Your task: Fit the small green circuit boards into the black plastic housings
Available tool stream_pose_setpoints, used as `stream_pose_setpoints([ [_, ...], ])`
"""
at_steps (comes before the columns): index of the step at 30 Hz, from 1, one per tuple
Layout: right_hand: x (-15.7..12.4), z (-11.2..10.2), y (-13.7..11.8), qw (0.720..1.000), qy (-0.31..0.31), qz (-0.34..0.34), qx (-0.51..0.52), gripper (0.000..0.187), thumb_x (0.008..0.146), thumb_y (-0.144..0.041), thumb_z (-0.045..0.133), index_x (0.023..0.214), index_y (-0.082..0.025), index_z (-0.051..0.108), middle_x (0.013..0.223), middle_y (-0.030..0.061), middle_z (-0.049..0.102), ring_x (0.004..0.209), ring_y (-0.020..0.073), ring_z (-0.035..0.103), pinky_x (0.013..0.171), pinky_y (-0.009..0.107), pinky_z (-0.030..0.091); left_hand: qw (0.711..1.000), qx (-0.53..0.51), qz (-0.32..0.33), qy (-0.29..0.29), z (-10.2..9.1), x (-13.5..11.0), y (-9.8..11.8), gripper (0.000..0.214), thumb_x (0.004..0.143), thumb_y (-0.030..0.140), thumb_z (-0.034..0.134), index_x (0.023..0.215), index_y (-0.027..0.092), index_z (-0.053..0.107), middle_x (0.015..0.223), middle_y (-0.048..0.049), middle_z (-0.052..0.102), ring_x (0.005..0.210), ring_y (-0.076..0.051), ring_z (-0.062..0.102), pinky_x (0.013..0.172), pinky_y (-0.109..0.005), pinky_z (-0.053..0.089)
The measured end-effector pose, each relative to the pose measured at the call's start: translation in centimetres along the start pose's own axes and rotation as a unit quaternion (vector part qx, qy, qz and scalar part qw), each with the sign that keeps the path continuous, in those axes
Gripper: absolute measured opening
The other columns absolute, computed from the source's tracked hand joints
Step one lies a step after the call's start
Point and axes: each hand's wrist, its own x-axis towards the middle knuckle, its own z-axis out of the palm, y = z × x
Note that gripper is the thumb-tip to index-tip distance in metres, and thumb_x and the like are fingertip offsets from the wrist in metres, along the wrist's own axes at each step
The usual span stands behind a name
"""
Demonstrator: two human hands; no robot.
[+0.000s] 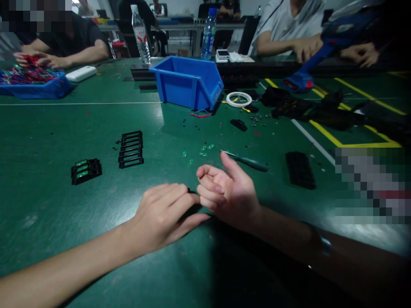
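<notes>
My left hand [168,214] is low over the green table, knuckles up, its fingers bent around something dark that is mostly hidden; a black edge shows at the fingertips. Touching it or nearly so is my right hand [227,190], palm turned up, with fingers curled toward the palm and the thumb pointing up and apart. Whatever those curled fingers enclose is hidden. Just beyond the hands lie several small green pieces [203,153] and a screwdriver with a dark green handle [253,163]. To the left are a black slotted frame [131,149] and a black holder with green pieces [86,171].
A blue bin [180,81] stands ahead, near two bottles [141,36]. A white ring [239,99], screws and a black block [300,170] lie rightward. A blue power tool [316,60] rises at the right. Co-workers sit opposite; one handles wires in a blue tray [38,90].
</notes>
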Motion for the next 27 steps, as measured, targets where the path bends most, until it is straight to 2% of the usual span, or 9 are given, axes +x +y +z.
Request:
stream_pose_setpoints([
  [8,0.1,-0.2,0.1,1.000,-0.015,-0.003,0.008,0.060,0.100,-0.062,0.038,0.082,-0.013,0.068,0.048,-0.0084,0.030,0.038,0.0069,0.016,0.037,0.021,0.018,0.998,-0.061,0.004,0.016,-0.2,0.1,-0.3,0.005,0.098,0.018,0.061,0.102,0.016,0.064,0.074,0.0004,0.057,0.065,-0.012,0.050,0.062,-0.028,0.036],
  [11,-0.1,-0.7,-0.3,0.999,-0.014,-0.023,-0.039,0.056,0.096,-0.064,0.044,0.082,-0.014,0.067,0.049,-0.0082,0.032,0.039,0.0069,0.019,0.039,0.022,0.019,0.989,-0.116,-0.055,0.070,-0.7,0.1,-0.6,0.005,0.098,0.017,0.060,0.097,0.016,0.065,0.070,0.0015,0.054,0.061,-0.010,0.048,0.059,-0.026,0.036],
  [14,-0.6,-1.3,-0.8,0.985,-0.009,-0.081,-0.155,0.042,0.092,-0.056,0.059,0.085,-0.015,0.067,0.051,-0.0088,0.036,0.039,0.0062,0.023,0.043,0.024,0.018,0.978,-0.138,-0.122,0.095,-1.3,0.0,-1.2,0.009,0.099,0.018,0.057,0.098,0.016,0.066,0.073,0.0004,0.056,0.064,-0.010,0.050,0.059,-0.024,0.037],
  [16,-1.1,-1.4,-0.9,0.955,0.016,-0.115,-0.275,0.031,0.090,-0.046,0.067,0.084,-0.016,0.066,0.052,-0.0087,0.038,0.042,0.0066,0.028,0.045,0.024,0.018,0.981,-0.126,-0.134,0.062,-1.6,-0.1,-1.5,0.010,0.098,0.023,0.060,0.103,0.017,0.065,0.077,0.0003,0.057,0.067,-0.010,0.051,0.061,-0.024,0.039],
  [19,-1.8,-1.2,-0.8,0.874,0.048,-0.147,-0.462,0.022,0.090,-0.034,0.067,0.077,-0.017,0.065,0.060,-0.0044,0.049,0.051,0.0088,0.039,0.049,0.025,0.026,0.989,-0.077,-0.125,-0.030,-1.5,-0.3,-1.8,0.024,0.094,0.039,0.065,0.104,0.018,0.062,0.080,0.0009,0.056,0.068,-0.012,0.051,0.062,-0.026,0.038],
  [21,-2.1,-1.1,-0.5,0.802,0.012,-0.192,-0.565,0.019,0.093,-0.028,0.064,0.078,-0.017,0.066,0.068,-0.0016,0.054,0.058,0.0100,0.045,0.053,0.026,0.032,0.989,-0.028,-0.123,-0.073,-1.3,-0.5,-1.9,0.030,0.093,0.047,0.065,0.100,0.018,0.059,0.080,0.0009,0.056,0.069,-0.013,0.052,0.063,-0.028,0.038],
  [23,-2.3,-1.1,-0.2,0.734,-0.041,-0.239,-0.635,0.016,0.095,-0.025,0.061,0.083,-0.017,0.069,0.072,-0.0006,0.054,0.062,0.0107,0.047,0.057,0.026,0.036,0.989,0.005,-0.124,-0.083,-1.1,-0.6,-2.0,0.029,0.095,0.047,0.061,0.096,0.019,0.057,0.079,0.0010,0.055,0.070,-0.014,0.052,0.065,-0.029,0.037],
  [25,-2.4,-1.3,0.1,0.688,-0.072,-0.256,-0.675,0.014,0.096,-0.023,0.059,0.089,-0.017,0.070,0.074,-0.0001,0.054,0.065,0.0112,0.049,0.061,0.026,0.038,0.988,0.009,-0.127,-0.085,-1.1,-0.8,-2.2,0.025,0.097,0.043,0.058,0.094,0.019,0.056,0.079,0.0014,0.054,0.070,-0.015,0.052,0.065,-0.029,0.037],
  [27,-2.4,-1.6,0.5,0.667,-0.076,-0.244,-0.700,0.012,0.096,-0.021,0.058,0.094,-0.017,0.070,0.078,0.0007,0.056,0.068,0.0115,0.051,0.063,0.026,0.039,0.988,-0.006,-0.131,-0.085,-1.3,-0.8,-2.3,0.020,0.099,0.039,0.056,0.094,0.019,0.055,0.078,0.0019,0.053,0.070,-0.014,0.052,0.065,-0.028,0.037],
])
